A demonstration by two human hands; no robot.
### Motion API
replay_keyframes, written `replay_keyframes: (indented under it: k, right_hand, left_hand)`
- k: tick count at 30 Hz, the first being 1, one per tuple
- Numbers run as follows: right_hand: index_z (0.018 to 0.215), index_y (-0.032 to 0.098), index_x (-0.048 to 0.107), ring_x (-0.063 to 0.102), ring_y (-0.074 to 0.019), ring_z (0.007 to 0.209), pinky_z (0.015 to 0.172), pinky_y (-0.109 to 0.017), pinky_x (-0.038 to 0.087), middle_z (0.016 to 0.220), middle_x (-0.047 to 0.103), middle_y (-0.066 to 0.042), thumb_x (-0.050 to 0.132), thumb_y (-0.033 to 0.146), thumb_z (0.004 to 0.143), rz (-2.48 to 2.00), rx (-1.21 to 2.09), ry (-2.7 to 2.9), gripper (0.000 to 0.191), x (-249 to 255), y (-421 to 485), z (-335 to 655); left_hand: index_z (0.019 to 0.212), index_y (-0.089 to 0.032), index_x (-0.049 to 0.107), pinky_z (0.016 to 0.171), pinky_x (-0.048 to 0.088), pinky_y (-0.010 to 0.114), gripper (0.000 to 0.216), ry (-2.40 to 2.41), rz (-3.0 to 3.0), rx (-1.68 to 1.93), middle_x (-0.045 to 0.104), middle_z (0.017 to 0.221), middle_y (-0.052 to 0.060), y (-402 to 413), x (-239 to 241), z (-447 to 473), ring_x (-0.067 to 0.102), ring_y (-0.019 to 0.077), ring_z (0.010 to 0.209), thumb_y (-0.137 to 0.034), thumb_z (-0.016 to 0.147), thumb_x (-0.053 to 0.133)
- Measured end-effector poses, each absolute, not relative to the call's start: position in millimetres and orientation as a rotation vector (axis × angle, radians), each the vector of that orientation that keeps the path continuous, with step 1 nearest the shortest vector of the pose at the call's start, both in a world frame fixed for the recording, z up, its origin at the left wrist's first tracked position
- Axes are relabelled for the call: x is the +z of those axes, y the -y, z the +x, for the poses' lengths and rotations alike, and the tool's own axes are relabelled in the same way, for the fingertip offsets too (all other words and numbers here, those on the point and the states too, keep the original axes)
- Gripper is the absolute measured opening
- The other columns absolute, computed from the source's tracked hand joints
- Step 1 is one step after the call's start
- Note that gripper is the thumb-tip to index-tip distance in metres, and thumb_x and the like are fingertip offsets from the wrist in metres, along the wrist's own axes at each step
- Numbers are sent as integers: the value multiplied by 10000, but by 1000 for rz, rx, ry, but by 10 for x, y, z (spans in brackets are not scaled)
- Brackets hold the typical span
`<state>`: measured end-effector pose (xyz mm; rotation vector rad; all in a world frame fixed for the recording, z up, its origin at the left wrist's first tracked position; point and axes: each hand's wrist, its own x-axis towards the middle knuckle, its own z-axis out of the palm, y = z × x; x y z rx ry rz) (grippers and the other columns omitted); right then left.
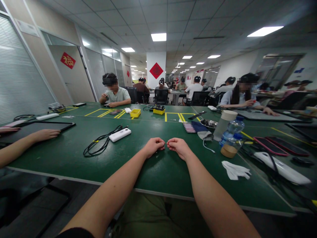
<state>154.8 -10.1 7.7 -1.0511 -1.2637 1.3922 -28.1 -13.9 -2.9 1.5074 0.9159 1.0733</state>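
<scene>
Both my forearms reach out over a green table (74,165). My left hand (154,146) and my right hand (178,146) rest on its surface side by side, knuckles almost touching. Each has its fingers curled under into a loose fist, and I see nothing held in either. A white power bank (120,135) with a black coiled cable (99,145) lies to the left of my left hand. To the right of my right hand lie a white cloth (235,170), a plastic bottle (231,138) and a white cup (224,124).
A neighbour's arm (27,142) lies on the table at the left by a black tablet (37,127). Phones (269,145) and a white device (282,168) sit at the right. Yellow trays (135,113), a metal bowl (209,123) and several seated people are farther back.
</scene>
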Motion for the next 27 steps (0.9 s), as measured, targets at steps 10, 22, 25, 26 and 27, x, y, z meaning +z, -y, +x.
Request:
replay_keyframes:
  k: [10,22,25,26,27]
  right_hand:
    - [752,130,656,637,-122,602,588,-225,523,657,665,-53,586,46,642,-1016,1462,1267,155,81,104,1539]
    - [764,140,613,675,-152,636,593,-255,547,724,673,-58,651,98,669,-1021,1473,1277,110,107,134,1533]
    - [760,141,616,668,-146,627,596,-254,544,708,672,-53,648,97,666,-1003,1497,1287,108,117,145,1532]
    - [758,141,618,667,-144,628,601,-253,543,705,674,-53,645,93,665,-991,1508,1292,108,121,150,1530]
    - [756,140,620,664,-141,626,604,-250,542,701,675,-52,641,90,664,-977,1514,1297,106,124,155,1528]
  left_hand:
    - [943,-129,639,705,510,251,229,-918,1393,1095,674,806,47,130,-24,-261,634,112,682,-104,718,605]
    - [867,-119,628,630,491,220,171,-946,1434,1078,659,737,32,135,-9,-267,593,89,609,-247,753,636]
    - [863,-112,629,603,474,209,181,-949,1463,1092,655,718,34,136,0,-284,579,86,593,-253,750,638]
    - [859,-111,629,610,474,210,180,-947,1462,1101,657,723,35,136,3,-288,580,87,599,-249,744,644]
    - [852,-112,628,621,477,214,178,-947,1455,1107,659,729,36,139,6,-289,585,88,606,-244,736,652]
